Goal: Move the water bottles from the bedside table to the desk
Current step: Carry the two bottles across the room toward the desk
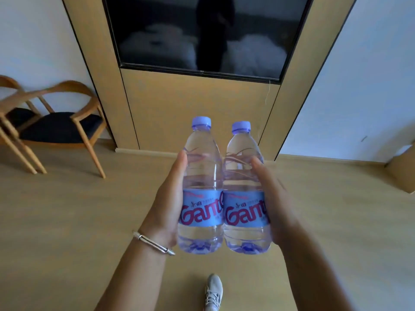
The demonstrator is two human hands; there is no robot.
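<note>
Two water bottles (222, 187) (touching, upright); left hand (166, 205), right hand (276, 203) grip one each.

Silver bracelet (153, 242) on left wrist; grey sneaker (213, 292)

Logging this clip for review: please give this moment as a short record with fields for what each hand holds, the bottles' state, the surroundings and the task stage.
left hand: grips left bottle
right hand: grips right bottle
bottles: upright, capped, side by side, carried above floor
surroundings: TV, chairs, wood floor, a shoe
task stage: in transit; no desk or bedside table visible
</note>
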